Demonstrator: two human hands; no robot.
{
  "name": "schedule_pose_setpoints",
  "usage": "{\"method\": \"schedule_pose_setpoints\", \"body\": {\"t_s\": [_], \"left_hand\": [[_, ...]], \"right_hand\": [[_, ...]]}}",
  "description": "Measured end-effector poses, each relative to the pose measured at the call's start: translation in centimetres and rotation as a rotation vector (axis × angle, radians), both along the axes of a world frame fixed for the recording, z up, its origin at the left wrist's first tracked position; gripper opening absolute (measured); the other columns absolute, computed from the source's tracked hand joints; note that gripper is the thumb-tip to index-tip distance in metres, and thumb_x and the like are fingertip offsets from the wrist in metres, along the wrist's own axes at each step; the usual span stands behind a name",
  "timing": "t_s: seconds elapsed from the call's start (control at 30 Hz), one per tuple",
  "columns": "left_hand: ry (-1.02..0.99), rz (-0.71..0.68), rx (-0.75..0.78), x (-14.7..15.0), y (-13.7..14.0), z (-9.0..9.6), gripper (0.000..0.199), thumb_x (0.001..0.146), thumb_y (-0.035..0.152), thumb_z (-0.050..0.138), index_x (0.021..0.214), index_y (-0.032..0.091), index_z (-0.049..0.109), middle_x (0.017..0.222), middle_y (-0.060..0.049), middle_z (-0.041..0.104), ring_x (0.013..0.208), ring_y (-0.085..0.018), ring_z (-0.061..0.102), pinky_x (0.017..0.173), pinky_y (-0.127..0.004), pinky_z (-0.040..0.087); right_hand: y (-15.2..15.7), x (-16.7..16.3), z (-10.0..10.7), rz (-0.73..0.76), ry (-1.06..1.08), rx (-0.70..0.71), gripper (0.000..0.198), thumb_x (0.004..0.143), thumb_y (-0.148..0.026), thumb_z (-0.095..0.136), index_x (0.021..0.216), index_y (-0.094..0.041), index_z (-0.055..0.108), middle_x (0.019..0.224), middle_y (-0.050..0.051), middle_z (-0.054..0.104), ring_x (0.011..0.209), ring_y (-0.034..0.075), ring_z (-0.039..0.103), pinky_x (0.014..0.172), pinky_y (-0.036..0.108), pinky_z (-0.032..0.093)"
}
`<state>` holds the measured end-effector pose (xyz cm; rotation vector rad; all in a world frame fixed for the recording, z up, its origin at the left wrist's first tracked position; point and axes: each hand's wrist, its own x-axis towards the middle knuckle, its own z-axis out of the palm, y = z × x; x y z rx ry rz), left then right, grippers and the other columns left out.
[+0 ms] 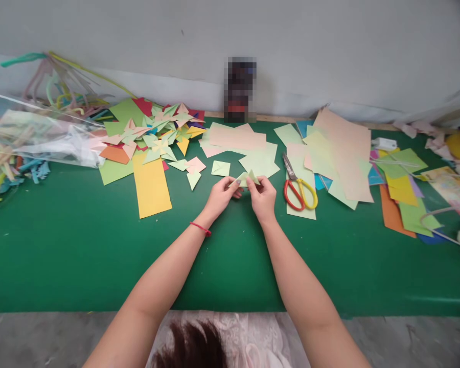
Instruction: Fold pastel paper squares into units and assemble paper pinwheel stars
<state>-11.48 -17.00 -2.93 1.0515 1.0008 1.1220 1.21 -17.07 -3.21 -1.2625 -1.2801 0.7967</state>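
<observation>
Pale green paper [244, 180], one folded piece with raised points: at the centre of the head view, held just above the green tabletop [222, 276]. Left hand [221, 197], red cord bracelet [201, 227] at the wrist: thumb and fingers pinching the paper's left end. Right hand [263, 199]: thumb and fingers pinching its right end. Near the left hand: one folded pale green square [220, 168], lying flat; farther left, one yellow paper rectangle [153, 189] and a heap of folded paper stars [160, 148]. Far left: clear plastic bag [74, 149] beside coloured strips. Beyond the hands: loose pale pink and green sheets [237, 137], overlapping. Right of the right hand: scissors [292, 175], one handle red, one yellow, resting on a pale green strip [301, 215]. Against the wall: one dark upright object [240, 92], pixelated.
</observation>
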Motion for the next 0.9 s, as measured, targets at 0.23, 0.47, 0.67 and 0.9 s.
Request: {"method": "schedule_pose_setpoints", "body": {"t_s": [0.23, 0.47, 0.67, 0.9], "left_hand": [[0.073, -0.032, 0.001, -0.16, -0.17, 0.12, 0.035, 0.076, 0.049, 0.056, 0.070, 0.015, 0.052, 0.058, -0.002, 0.062, 0.050, -0.010, 0.058, 0.052, -0.023, 0.049], [0.102, -0.119, 0.025, -0.75, -0.10, 0.27, 0.030, 0.073, 0.043, 0.062, 0.078, 0.013, 0.058, 0.069, -0.005, 0.067, 0.064, -0.014, 0.064, 0.065, -0.027, 0.052], [0.059, -0.092, 0.032, -0.47, -0.20, 0.30, 0.030, 0.073, 0.043, 0.062, 0.077, 0.014, 0.058, 0.068, -0.004, 0.066, 0.063, -0.014, 0.063, 0.067, -0.028, 0.051], [0.038, -0.032, 0.046, -0.48, -0.22, 0.52, 0.028, 0.073, 0.042, 0.062, 0.075, 0.015, 0.058, 0.069, -0.001, 0.063, 0.064, -0.012, 0.061, 0.066, -0.025, 0.050]], "right_hand": [[-0.36, -0.41, 0.17, 0.026, -0.061, 0.002, 0.025, 0.079, -0.042, 0.055, 0.070, -0.018, 0.051, 0.064, -0.003, 0.051, 0.060, 0.011, 0.048, 0.059, 0.024, 0.040], [-0.06, 0.09, 0.31, 0.066, -0.062, 0.000, 0.024, 0.078, -0.041, 0.056, 0.069, -0.018, 0.051, 0.064, -0.004, 0.050, 0.060, 0.010, 0.047, 0.059, 0.024, 0.040], [-0.12, -0.17, 0.42, 0.089, 0.051, -0.042, 0.024, 0.076, -0.042, 0.058, 0.073, -0.018, 0.053, 0.065, -0.003, 0.053, 0.061, 0.011, 0.050, 0.059, 0.024, 0.041], [-0.21, -0.69, 0.08, 0.190, 0.166, -0.152, 0.029, 0.072, -0.047, 0.061, 0.074, -0.019, 0.054, 0.064, -0.001, 0.057, 0.055, 0.011, 0.050, 0.050, 0.025, 0.043]]}}
